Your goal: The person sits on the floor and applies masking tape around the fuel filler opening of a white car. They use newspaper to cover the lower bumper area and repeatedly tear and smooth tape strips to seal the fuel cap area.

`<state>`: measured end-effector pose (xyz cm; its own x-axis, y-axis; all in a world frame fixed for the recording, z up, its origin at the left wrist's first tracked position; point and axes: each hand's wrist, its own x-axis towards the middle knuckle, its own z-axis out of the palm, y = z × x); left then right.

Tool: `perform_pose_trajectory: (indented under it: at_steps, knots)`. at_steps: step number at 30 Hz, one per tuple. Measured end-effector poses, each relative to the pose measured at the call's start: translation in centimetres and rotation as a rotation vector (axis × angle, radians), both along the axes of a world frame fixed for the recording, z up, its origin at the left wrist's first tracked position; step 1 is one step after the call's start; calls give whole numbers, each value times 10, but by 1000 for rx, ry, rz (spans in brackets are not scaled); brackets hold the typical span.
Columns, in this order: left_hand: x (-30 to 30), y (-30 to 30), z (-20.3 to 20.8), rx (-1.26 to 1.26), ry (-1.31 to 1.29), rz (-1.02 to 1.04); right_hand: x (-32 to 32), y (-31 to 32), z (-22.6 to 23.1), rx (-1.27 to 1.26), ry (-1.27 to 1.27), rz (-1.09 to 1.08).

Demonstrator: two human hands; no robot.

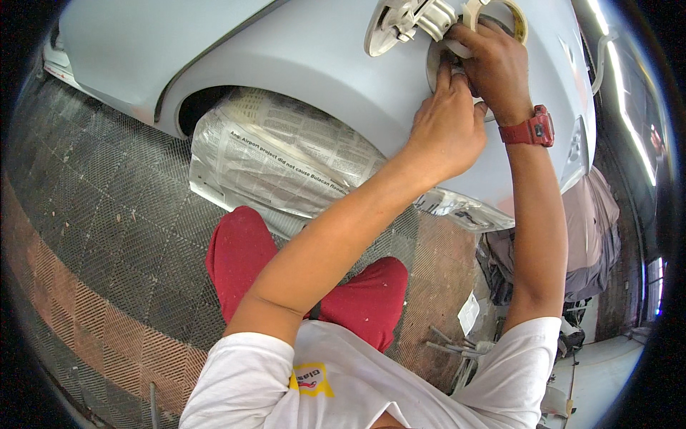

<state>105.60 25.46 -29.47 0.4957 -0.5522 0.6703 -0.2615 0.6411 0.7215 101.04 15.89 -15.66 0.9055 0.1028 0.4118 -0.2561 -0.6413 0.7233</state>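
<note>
Both of my hands work close together over a pale grey-blue car body panel (321,53). My left hand (450,129) has its fingers bent and pressed together against something small and dark, mostly hidden by the fingers. My right hand (495,68), with a red watch (529,130) at its wrist, curls its fingers around something that I cannot make out. Just beyond the right knuckles shows a roll of masking tape (522,27); whether the hand touches it, I cannot tell. To the left of the roll lies a pale metallic-looking part (404,27) with a disc-like end and a ribbed stub.
Newspaper under clear plastic covers the wheel (279,154) below the arch. My knees (243,250) bend beside the car over dark and brown floor tiles (136,236). At the right are a draped brownish-grey cover (589,229), metal legs (464,350) and a white scrap (469,314).
</note>
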Motion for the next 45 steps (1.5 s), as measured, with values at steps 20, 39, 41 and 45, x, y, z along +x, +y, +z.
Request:
perform_pose_trajectory:
  at_steps: [20,39,41,45]
  knots:
    - [-14,8,-9,-34,36,43,0,6,3,87,-73,34]
    - [-7,4,0,7,-16,38,-1,2,1,32,-60,17]
    - [-6,3,0,30,-8,9,-2,1,1,24,-57,33]
    - [-5,1,0,18,-64,56,-2,-1,1,27,-56,57]
